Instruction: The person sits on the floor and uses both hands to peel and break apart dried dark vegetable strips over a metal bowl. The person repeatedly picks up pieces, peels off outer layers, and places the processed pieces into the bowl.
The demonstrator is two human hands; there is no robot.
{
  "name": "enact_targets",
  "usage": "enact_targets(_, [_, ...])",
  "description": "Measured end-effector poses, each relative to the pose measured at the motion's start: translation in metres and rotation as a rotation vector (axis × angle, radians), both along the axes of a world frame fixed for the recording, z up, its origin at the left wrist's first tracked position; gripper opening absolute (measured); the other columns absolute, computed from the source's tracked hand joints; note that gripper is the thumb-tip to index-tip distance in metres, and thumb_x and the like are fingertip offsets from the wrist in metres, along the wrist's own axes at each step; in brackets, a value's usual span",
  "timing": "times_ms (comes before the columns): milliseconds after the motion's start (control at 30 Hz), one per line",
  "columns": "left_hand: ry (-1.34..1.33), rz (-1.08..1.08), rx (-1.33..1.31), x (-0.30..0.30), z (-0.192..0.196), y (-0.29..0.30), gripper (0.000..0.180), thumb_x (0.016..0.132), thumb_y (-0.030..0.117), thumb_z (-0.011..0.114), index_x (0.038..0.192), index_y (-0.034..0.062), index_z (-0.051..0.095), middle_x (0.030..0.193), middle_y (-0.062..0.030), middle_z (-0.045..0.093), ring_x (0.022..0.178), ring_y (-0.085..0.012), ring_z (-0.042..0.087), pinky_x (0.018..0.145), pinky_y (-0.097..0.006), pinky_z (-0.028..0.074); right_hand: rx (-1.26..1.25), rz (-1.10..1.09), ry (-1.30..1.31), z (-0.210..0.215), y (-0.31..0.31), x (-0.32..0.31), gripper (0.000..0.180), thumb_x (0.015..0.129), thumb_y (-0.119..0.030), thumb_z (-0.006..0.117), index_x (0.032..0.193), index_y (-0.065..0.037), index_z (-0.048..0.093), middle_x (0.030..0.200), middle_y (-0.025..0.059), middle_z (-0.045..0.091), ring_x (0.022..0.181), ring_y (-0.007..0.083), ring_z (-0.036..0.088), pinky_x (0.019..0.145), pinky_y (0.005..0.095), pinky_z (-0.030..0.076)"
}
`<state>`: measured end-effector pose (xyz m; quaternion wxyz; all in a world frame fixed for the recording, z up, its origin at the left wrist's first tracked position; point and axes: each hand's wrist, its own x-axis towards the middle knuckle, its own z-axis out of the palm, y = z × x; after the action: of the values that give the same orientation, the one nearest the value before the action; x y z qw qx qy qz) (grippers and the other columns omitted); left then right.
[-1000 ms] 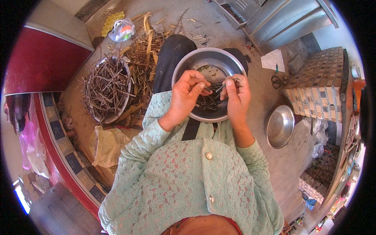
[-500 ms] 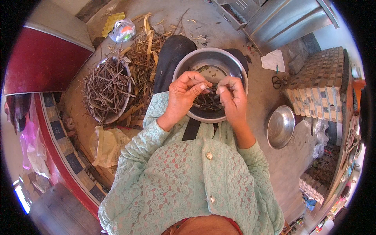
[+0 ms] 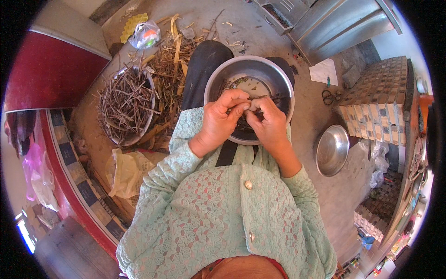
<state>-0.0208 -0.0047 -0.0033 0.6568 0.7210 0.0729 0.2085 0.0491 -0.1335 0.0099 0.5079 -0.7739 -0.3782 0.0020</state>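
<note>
Grip: left hand [image 3: 222, 120] and right hand [image 3: 267, 122] meet fingertip to fingertip over the steel bowl [image 3: 218, 81] on the lap. Both hands are pinched closed on one thin dark stem [image 3: 261, 97], whose free end pokes out toward 3 o'clock across the bowl. The left thumb and forefinger nip it at the near end; the right fingers curl over it just beside them (the exact contact is hidden under the knuckles).

Handling, as a judgement: the stem looks very light, dry and stiff, likely brittle rather than bendy, not slippery. A fingertip pinch close to the working point seems the right hold; gripping far out would probably snap it.

Inside the bowl: a small dark heap of stems beneath the hands and a few pale flecks on the bare bottom.

Outward: at 9 o'clock, a shallow basin of twigs [image 3: 125, 100] on the floor, with loose stalks and husks [image 3: 174, 56] beyond it at 11 o'clock. At 3 o'clock, well apart, a second steel bowl [image 3: 331, 149]. At 2 o'clock, scissors [image 3: 329, 96] beside a white paper sheet [image 3: 324, 72]. A yellowish plastic bag [image 3: 126, 171] lies at 8 o'clock.
</note>
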Motion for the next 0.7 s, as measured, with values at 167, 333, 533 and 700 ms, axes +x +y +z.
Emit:
enact_targets(167, [0.024,-0.005,-0.154,0.001,-0.001,-0.001,0.024,0.085,-0.005,0.058,0.107,0.0006,0.052,0.091,-0.0086,0.066,0.085,-0.0101,0.061,0.076,-0.023,0.049,-0.063,0.0,-0.102,0.001,0.002,-0.002,0.019,0.071,0.004,0.062,0.083,-0.005,0.05,0.073,0.0133,0.052,0.06,0.0307,0.057,0.052,0.0346,0.045])
enact_targets(333, [0.036,0.013,-0.328,0.002,-0.003,-0.004,0.02,0.086,-0.004,0.057,0.104,0.0008,0.052,0.09,-0.0093,0.066,0.082,-0.0111,0.062,0.074,-0.024,0.051,-0.089,0.0,-0.14,-0.002,0.004,-0.002,0.019,0.07,0.003,0.062,0.082,-0.004,0.049,0.072,0.013,0.051,0.06,0.0314,0.056,0.052,0.0358,0.044])
enact_targets(533, [-0.02,0.104,-0.423,0.007,0.002,0.01,0.014,0.087,-0.001,0.056,0.1,0.0004,0.052,0.088,-0.0101,0.066,0.079,-0.014,0.063,0.072,-0.027,0.053,-0.012,0.072,0.087,0.005,0.0,-0.002,0.017,0.075,-0.001,0.064,0.082,-0.003,0.048,0.068,0.0092,0.049,0.056,0.0216,0.054,0.05,0.0323,0.042])
enact_targets(700, [0.01,0.021,-0.423,0.004,0.002,0.01,0.009,0.091,0.003,0.05,0.098,0.0009,0.055,0.09,-0.0081,0.063,0.078,-0.0136,0.061,0.069,-0.027,0.053,0.088,0.08,0.599,0.005,-0.009,0.007,0.014,0.083,-0.009,0.063,0.083,-0.003,0.05,0.065,-0.0009,0.048,0.054,0.0066,0.048,0.046,0.0227,0.038])
